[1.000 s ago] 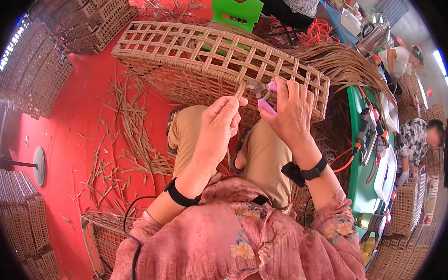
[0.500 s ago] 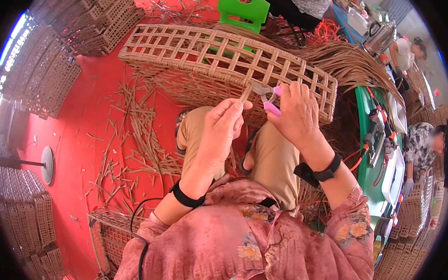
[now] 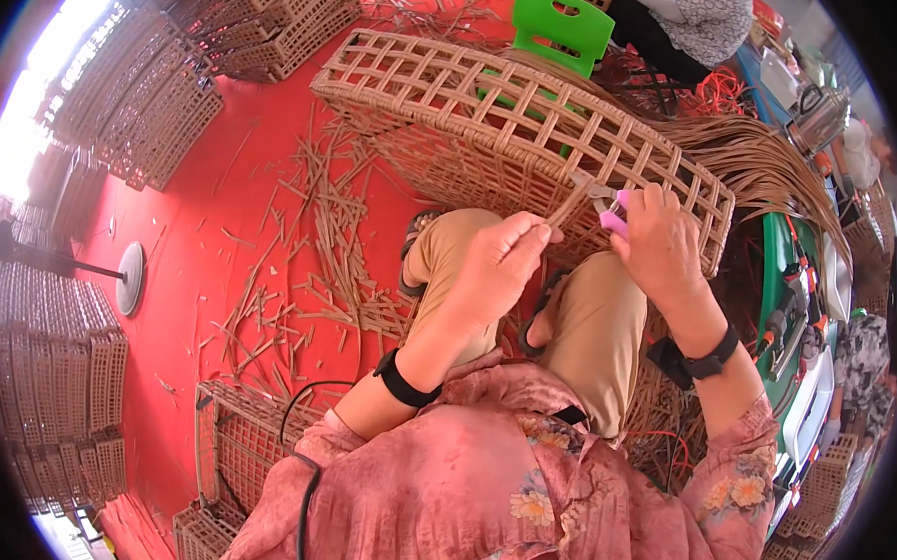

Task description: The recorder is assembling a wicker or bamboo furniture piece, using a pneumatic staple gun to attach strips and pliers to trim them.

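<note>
A brown woven wicker basket (image 3: 445,140) stands on its side across my knees, its open lattice wall facing up. In my left hand (image 3: 501,262), thumb and fingers pinch a flat brown wicker strip (image 3: 569,207) that runs up to the basket's near edge. My right hand (image 3: 660,247) is closed around pink-handled cutting pliers (image 3: 614,223). Their metal jaws lie against the strip close to the weave; whether the blades are fully closed is too small to tell.
Cut strips (image 3: 355,246) litter the red floor (image 3: 187,299). Stacked baskets (image 3: 136,106) stand at the left, another basket (image 3: 246,441) at lower left. A green chair (image 3: 562,30) and long strip bundle (image 3: 764,164) lie beyond. A green table (image 3: 782,245) with tools and other people are at the right.
The whole scene has shifted rightward in the picture as the view turned. My left hand sits slightly farther from the plier jaws, with more strip showing between. Both hands keep their grip.
</note>
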### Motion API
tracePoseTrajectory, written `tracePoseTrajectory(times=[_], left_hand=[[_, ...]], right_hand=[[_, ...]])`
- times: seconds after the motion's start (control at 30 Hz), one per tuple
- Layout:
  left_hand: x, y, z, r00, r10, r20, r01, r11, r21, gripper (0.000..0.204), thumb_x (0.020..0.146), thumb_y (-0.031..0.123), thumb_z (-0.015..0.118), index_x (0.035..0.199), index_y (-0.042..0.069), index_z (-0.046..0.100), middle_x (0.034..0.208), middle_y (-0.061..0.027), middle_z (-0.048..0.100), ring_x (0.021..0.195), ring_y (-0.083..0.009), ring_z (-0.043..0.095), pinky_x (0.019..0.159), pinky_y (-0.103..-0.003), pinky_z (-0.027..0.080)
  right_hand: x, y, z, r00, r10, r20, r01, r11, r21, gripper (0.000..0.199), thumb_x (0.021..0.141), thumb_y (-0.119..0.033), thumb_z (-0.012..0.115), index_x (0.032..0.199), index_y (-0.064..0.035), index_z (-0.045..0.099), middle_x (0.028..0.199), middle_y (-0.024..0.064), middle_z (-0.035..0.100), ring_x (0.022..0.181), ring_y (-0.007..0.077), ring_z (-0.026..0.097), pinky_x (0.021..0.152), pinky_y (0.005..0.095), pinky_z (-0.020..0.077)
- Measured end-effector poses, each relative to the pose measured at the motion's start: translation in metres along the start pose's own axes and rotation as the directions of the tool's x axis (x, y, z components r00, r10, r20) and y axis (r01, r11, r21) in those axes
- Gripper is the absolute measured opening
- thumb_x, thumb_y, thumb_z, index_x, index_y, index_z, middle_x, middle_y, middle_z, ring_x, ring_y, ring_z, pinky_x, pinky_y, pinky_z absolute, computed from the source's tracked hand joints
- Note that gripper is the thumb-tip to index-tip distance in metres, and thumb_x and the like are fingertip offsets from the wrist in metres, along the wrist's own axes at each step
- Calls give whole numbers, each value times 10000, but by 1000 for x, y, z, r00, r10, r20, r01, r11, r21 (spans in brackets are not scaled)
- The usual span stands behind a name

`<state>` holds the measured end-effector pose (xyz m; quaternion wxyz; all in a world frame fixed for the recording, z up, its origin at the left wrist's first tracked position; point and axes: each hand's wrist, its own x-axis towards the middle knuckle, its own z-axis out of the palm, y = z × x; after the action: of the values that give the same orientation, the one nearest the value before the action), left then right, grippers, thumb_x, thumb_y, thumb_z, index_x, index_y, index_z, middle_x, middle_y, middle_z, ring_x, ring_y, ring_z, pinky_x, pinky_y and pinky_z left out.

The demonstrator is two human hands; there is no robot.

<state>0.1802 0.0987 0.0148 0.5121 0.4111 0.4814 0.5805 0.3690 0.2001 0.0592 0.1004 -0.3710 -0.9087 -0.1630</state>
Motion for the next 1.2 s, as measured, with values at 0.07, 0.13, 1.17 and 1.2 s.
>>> tracePoseTrajectory(times=[0.07, 0.13, 1.17, 1.2], left_hand=[[-3, -5, -3, 997, 41, 64, -47, 995, 89, 271, 1002, 194, 493, 1018, -38, 632, 631, 67, 395, 552, -35, 379, 499, -210, 318], [-13, -3, -12, 995, 86, 51, -96, 964, 249, 251, 994, 191, 505, 1036, -20, 636, 635, 44, 427, 589, -58, 428, 542, -230, 361], [102, -1, -8, 585, 629, 512, -661, 3, 751, 353, 676, 233, 794, 1004, 175, 679, 944, -19, 557, 932, -240, 531, 858, -394, 397], [102, -3, -8, 564, 647, 513, -660, -21, 751, 355, 669, 226, 798, 997, 166, 678, 925, -18, 563, 907, -239, 537, 841, -385, 404]], right_hand=[[2, 0, -3, 998, 44, 34, -45, 999, 12, 409, 706, -265, 786, 989, -57, 575, 917, 87, 511, 880, 251, 573, 683, 352, 501], [0, 1, 0, 997, 70, -9, -69, 990, 127, 407, 711, -255, 783, 991, -48, 574, 923, 100, 526, 889, 277, 571, 721, 388, 496], [-402, 226, 57, -115, 993, 16, -921, -100, -377, 836, 739, -687, 627, 1316, -93, 518, 1218, 226, 591, 1169, 376, 553, 955, 514, 424], [-404, 228, 60, -164, 986, 44, -925, -138, -353, 837, 748, -700, 612, 1318, -94, 517, 1229, 228, 584, 1184, 374, 544, 962, 512, 420]])
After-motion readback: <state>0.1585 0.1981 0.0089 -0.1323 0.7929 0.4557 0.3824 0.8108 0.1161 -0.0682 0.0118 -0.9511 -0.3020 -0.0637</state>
